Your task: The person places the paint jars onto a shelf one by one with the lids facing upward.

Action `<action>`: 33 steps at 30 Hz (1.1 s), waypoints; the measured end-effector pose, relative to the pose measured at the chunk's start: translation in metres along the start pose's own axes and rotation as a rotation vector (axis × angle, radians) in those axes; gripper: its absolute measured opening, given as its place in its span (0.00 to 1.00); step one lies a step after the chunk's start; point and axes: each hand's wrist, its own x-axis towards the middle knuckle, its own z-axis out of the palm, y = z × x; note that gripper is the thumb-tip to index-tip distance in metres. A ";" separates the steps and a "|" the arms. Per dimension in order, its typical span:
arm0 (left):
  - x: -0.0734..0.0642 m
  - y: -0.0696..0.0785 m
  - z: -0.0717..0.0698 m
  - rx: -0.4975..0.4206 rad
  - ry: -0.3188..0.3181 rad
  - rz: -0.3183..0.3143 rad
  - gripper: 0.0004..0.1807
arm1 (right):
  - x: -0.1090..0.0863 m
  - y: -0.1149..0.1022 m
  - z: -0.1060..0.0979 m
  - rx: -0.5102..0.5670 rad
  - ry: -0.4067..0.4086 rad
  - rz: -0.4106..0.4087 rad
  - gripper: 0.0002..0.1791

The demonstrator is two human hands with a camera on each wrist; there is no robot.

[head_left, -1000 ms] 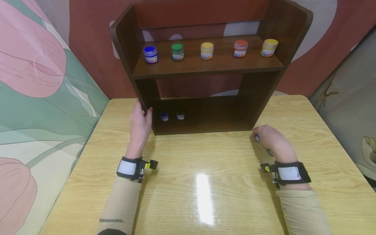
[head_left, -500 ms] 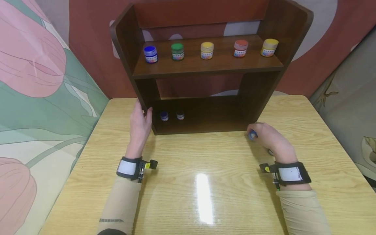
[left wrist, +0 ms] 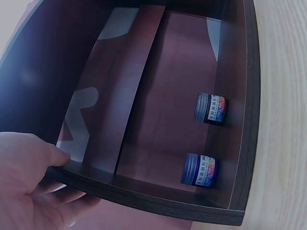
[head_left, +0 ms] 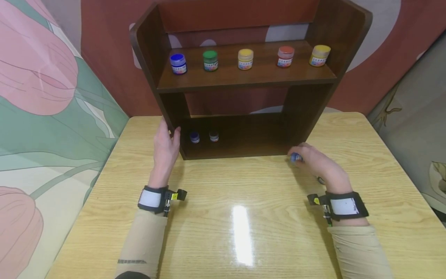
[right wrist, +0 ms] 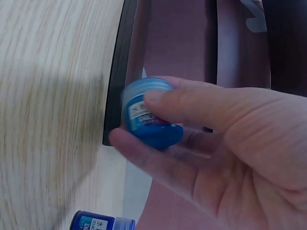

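Note:
My right hand (head_left: 315, 161) pinches a small blue paint jar (right wrist: 154, 129) between thumb and fingers, near the lower right front corner of the dark wooden shelf (head_left: 244, 86). In the right wrist view the jar is tilted, its label partly covered by the thumb. On the left, my left hand (head_left: 166, 145) grips the shelf's side panel, thumb on the inner side and fingers outside. Inside the lower compartment stand a dark blue paint jar (left wrist: 200, 170) and a blackish paint jar (left wrist: 210, 108), side by side near the left end.
Several paint jars line the upper board: blue (head_left: 179, 64), green (head_left: 210, 61), yellow (head_left: 245, 59), red (head_left: 285, 57) and another yellow jar (head_left: 319, 56). Another blue jar (right wrist: 101, 222) lies on the wooden table (head_left: 209, 217), mostly hidden by the right wrist in the head view.
My right hand has moved a little left and toward the shelf with the blue paint jar, which now shows more of its label. The left hand has stayed on the side panel.

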 end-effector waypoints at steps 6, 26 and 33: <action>0.000 -0.001 0.000 0.000 0.004 0.013 0.21 | 0.003 -0.002 -0.001 0.019 0.022 0.038 0.11; 0.000 -0.002 0.000 0.022 -0.013 -0.001 0.21 | 0.012 -0.004 0.003 0.040 -0.026 0.062 0.19; 0.001 -0.001 0.000 0.006 -0.011 0.001 0.21 | 0.012 -0.003 0.005 0.033 -0.035 0.060 0.17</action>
